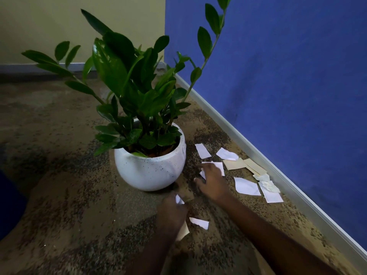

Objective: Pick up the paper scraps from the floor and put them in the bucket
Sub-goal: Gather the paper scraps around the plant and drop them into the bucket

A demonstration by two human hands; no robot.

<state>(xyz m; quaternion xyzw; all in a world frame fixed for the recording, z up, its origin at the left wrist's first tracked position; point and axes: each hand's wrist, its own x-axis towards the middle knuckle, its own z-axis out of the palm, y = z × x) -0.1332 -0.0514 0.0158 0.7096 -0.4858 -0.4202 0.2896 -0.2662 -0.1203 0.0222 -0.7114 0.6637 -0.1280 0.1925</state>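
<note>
Several white and tan paper scraps lie on the speckled carpet between the plant pot and the blue wall, among them a white scrap (247,186) and a tan scrap (234,164). My right hand (211,180) rests fingers down on a white scrap (217,165) next to the pot. My left hand (171,210) is nearer to me, fingers closed on a small white scrap (179,199), with a tan piece (183,232) showing under the wrist. One more white scrap (199,222) lies just right of that hand. No bucket is in view.
A white speckled pot (149,169) with a tall green plant (131,86) stands left of the scraps, its leaves spreading wide. A blue wall with a grey skirting board (278,175) runs along the right. A dark blue shape (10,203) sits at the left edge.
</note>
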